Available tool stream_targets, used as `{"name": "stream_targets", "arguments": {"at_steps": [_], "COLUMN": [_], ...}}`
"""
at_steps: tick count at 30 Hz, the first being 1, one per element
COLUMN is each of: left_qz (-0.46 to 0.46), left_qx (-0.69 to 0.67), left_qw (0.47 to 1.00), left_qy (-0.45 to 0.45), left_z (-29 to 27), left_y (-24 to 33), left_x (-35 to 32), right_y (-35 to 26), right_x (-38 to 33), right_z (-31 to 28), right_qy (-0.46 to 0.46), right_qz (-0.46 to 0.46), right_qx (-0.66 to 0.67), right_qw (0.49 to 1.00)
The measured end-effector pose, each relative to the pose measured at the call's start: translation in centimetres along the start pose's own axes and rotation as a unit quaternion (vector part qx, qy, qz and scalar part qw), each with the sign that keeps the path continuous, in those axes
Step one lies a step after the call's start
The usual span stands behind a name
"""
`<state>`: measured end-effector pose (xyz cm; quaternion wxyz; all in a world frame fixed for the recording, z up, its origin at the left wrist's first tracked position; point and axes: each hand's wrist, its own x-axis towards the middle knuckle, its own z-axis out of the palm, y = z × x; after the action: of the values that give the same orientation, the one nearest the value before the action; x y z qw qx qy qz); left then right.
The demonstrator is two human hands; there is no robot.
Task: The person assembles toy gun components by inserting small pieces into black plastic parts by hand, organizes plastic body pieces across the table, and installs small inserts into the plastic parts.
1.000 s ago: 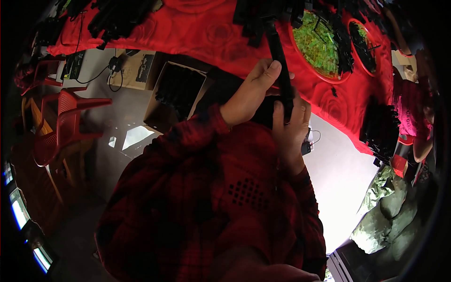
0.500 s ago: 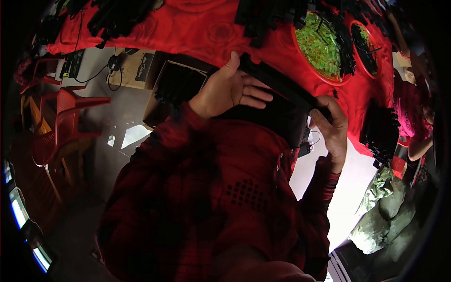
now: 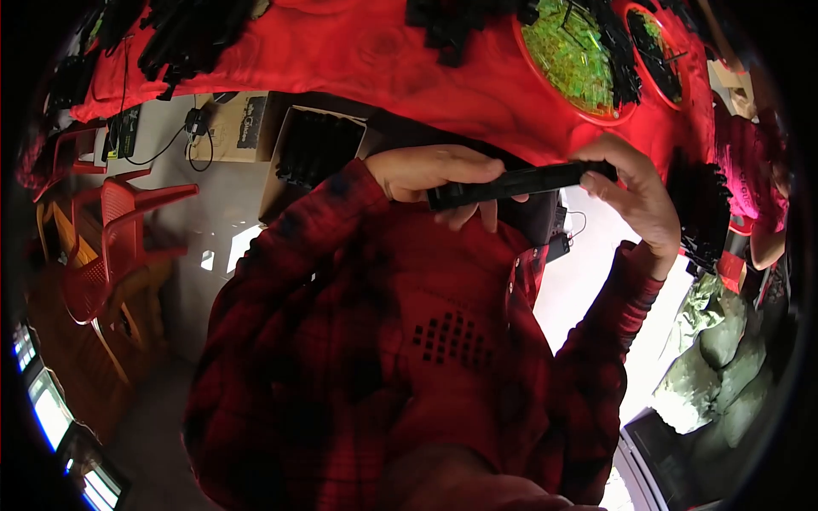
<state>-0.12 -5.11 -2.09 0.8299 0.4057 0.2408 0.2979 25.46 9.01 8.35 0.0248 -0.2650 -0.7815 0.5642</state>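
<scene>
both hands hold one long black bar point(image 3: 541, 180) in front of the wearer's torso, just on the near side of the counter point(image 3: 375, 51). the bar lies crosswise and slightly tilted, its right end a little farther away than its left end.

the left hand point(image 3: 422, 170) grips the left part: the thumb reaches right along the bar's far side, while the fingers point(image 3: 464, 215) pass beneath and show at its near edge, only partly curled. the right hand point(image 3: 643, 194) pinches the right end, thumb on the near side and forefinger bent over the far side, the gap between them filled by the bar. how tightly the fingers press, i cannot tell.

the counter wears a red cloth. on it, at the far right, a round red tray point(image 3: 596, 118) holds yellow-green pieces point(image 3: 564, 61) with black parts along its right side; a smaller red tray point(image 3: 676, 104) sits to the right of it. a cluster of black parts point(image 3: 452, 27) lies at the far middle, and a black heap point(image 3: 189, 36) at the far left.

left of the left hand, a cardboard box point(image 3: 274, 183) is filled with dark parts point(image 3: 317, 146).
</scene>
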Motion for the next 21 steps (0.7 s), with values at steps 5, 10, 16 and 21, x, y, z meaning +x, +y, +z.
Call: {"name": "stream_targets", "arguments": {"at_steps": [5, 10, 16, 21], "left_qz": [0.075, 0.098, 0.136, 0.134], "left_qx": [0.006, 0.042, 0.086, 0.146], "left_qw": [0.989, 0.956, 0.929, 0.904], "left_qy": [0.124, 0.274, 0.334, 0.379], "left_z": [1.1, 1.9, 2.0, 2.5], "left_y": [-0.4, -0.6, -1.7, -2.0], "left_x": [1.7, 2.2, 3.1, 3.6], "right_y": [0.8, 3.5, 2.4, 3.2], "right_x": [1.7, 2.7, 4.9, 5.6], "right_z": [1.4, 5.6, 11.3, 12.3], "right_qy": [0.331, 0.49, 0.448, 0.443], "right_qz": [-0.057, -0.101, -0.054, -0.022], "right_qx": [-0.085, -0.035, -0.338, -0.301], "right_qw": [0.938, 0.865, 0.826, 0.844]}}
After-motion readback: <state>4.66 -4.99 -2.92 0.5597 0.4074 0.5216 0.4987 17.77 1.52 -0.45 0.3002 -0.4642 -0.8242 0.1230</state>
